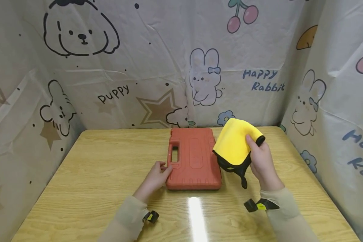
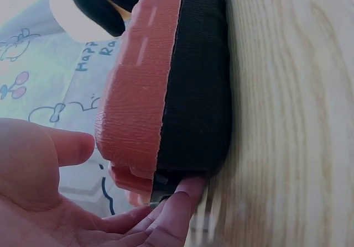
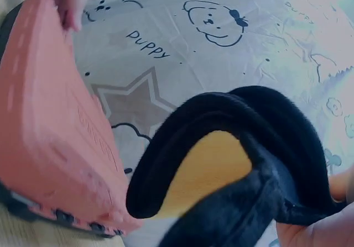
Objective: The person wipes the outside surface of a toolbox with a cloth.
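Observation:
A closed orange-red plastic case [image 1: 193, 158] with a moulded handle lies flat on the wooden table [image 1: 93, 174]. My left hand [image 1: 157, 176] touches the case's near left corner by the handle, fingers lightly curled against its edge [image 2: 182, 194]. In the left wrist view the case [image 2: 144, 87] shows an orange lid over a black base. My right hand [image 1: 261, 161] pinches a yellow cloth with a black backing [image 1: 234, 144] and holds it up just right of the case. In the right wrist view the cloth [image 3: 221, 169] hangs folded beside the case [image 3: 50, 142].
Cartoon-printed sheets [image 1: 169, 60] wall in the table at the back and on both sides. Bare wood lies to the left of the case and along the front edge, with a bright glare strip [image 1: 195, 218] near the front middle.

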`<state>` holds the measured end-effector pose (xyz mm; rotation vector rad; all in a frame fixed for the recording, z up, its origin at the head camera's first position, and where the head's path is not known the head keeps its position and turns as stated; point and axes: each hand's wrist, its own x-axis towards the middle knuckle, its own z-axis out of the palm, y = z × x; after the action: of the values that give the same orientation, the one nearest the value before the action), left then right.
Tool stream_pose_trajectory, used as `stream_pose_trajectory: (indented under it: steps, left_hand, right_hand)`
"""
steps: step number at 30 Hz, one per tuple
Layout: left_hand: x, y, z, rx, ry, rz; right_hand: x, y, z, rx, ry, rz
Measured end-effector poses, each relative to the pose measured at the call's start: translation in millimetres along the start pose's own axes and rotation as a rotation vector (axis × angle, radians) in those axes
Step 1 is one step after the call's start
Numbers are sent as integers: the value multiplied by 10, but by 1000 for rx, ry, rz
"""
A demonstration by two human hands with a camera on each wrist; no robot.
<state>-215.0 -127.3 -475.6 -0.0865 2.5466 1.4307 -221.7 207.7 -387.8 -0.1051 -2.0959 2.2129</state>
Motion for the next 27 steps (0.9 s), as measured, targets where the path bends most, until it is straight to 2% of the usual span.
stream_pose_trajectory:
  steps: [7, 10, 14, 19, 27]
  left_hand:
    - [-18, 8, 38, 11, 2, 6]
    - [-18, 5, 51, 6, 1, 9]
    - [-18, 2, 61, 0, -5, 27]
    - [-22, -7, 78, 22, -12, 73]
    - [6, -40, 89, 60, -27, 86]
  right_hand:
    - [95, 78, 36, 203, 54, 36]
    - [131, 121, 39, 244, 70, 80]
    - [176, 161, 2, 263, 66, 125]
    - [204, 172, -56, 294, 79, 141]
    - [219, 169, -85, 295, 91, 159]
